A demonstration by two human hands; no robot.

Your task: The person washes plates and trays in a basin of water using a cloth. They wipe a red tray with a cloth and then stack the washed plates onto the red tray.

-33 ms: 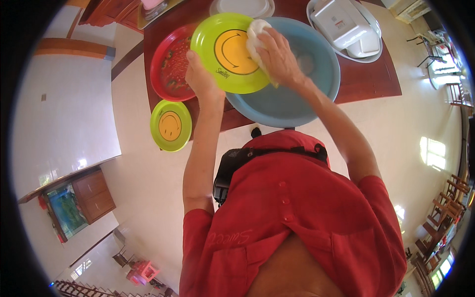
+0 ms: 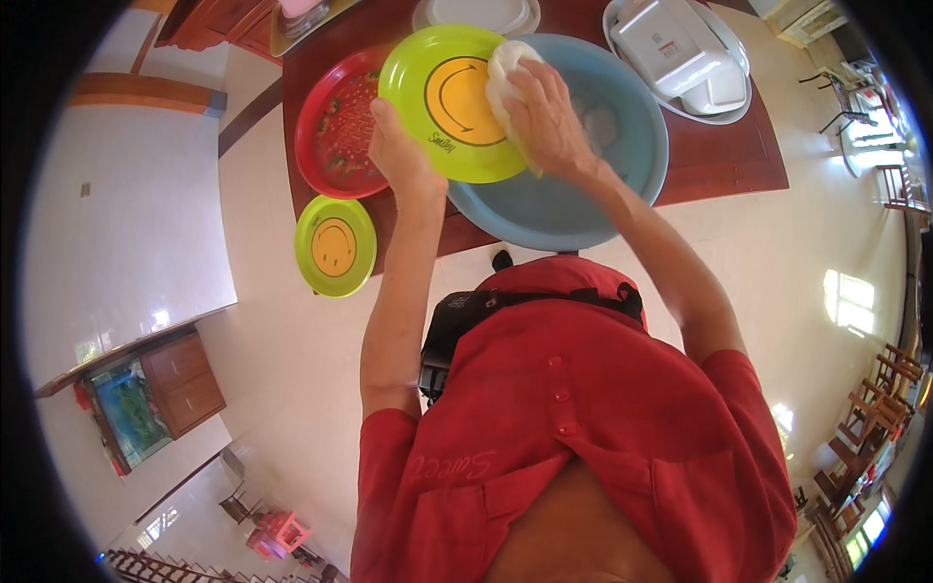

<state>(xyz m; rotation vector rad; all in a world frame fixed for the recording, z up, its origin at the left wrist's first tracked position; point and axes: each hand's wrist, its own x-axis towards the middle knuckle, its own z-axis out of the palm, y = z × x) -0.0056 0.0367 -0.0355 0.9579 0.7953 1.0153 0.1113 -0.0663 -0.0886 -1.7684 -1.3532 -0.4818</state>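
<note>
A lime-green round plate (image 2: 457,102) with a yellow smile print is tilted up over the left side of a large blue basin (image 2: 637,117). My left hand (image 2: 403,160) grips its left edge, thumb on the face and the other fingers hidden behind. On the plate's right side, my right hand (image 2: 549,121) presses a bunched white cloth (image 2: 501,73) against the surface. Water and a pale round shape show in the basin. Beneath my left hand, a similar green plate (image 2: 335,248) lies at the near left corner of the table.
A red patterned tray or basin (image 2: 313,146) sits at the left of the dark red table (image 2: 724,165). White dishes (image 2: 666,44) are stacked in a pale basin at the far right. Behind the blue basin lies a whitish round dish (image 2: 476,12).
The plate, both hands and the cloth have shifted very slightly to the right. Both grips are unchanged.
</note>
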